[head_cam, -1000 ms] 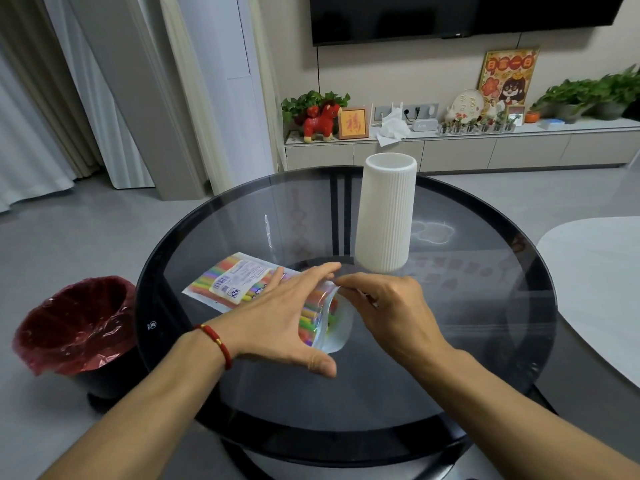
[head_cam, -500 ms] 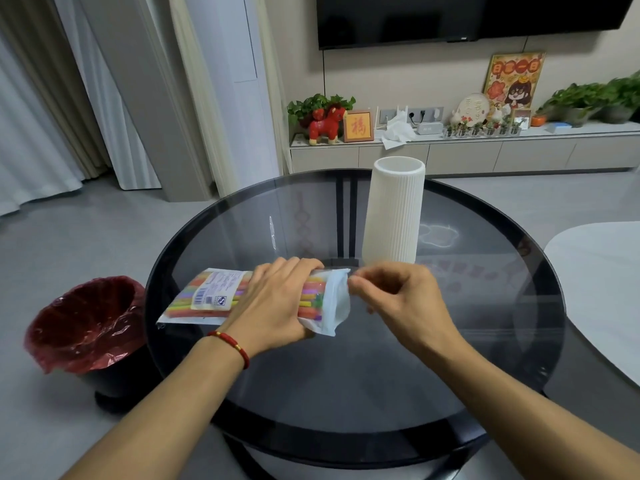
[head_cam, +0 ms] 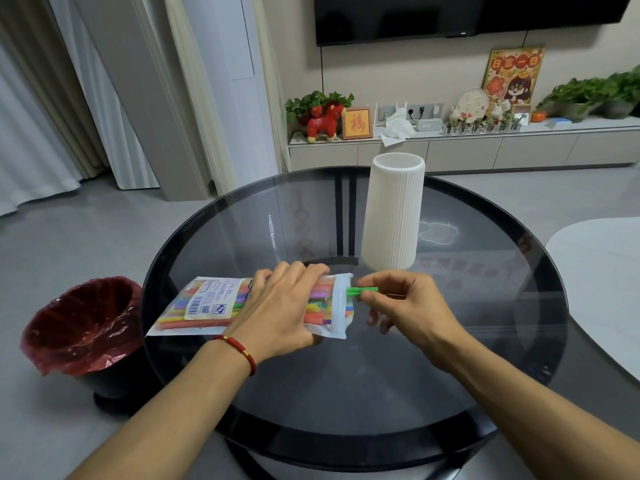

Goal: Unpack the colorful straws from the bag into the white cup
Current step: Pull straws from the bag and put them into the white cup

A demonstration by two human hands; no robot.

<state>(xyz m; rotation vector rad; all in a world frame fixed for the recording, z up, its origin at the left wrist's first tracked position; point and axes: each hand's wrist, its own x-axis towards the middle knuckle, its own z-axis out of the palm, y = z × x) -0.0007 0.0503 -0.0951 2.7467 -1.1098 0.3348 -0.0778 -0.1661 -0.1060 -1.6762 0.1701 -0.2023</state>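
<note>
Green straws being pinched at the bag mouth, white cup waiting empty-looking behind.

Left hand (head_cam: 277, 306) grips the straw bag (head_cam: 207, 306) around its middle, held just above the glass desk (head_cam: 346, 382), open end toward the right. Right hand (head_cam: 405, 303) pinches a couple of green straws (head_cam: 360, 290) poking out of the opening; rest of the colorful straws (head_cam: 318, 308) are packed inside. White ribbed cup (head_cam: 393, 213) stands upright just behind the hands, apart from them. Risks: the pull likely drags neighbouring straws out, spilling them onto the desk or rolling off toward the red-lined bin (head_cam: 79, 323); a squeezing left grip could jam or kink them; the tall narrow cup may tip if knocked when loading; light pinch could drop the straws.
</note>
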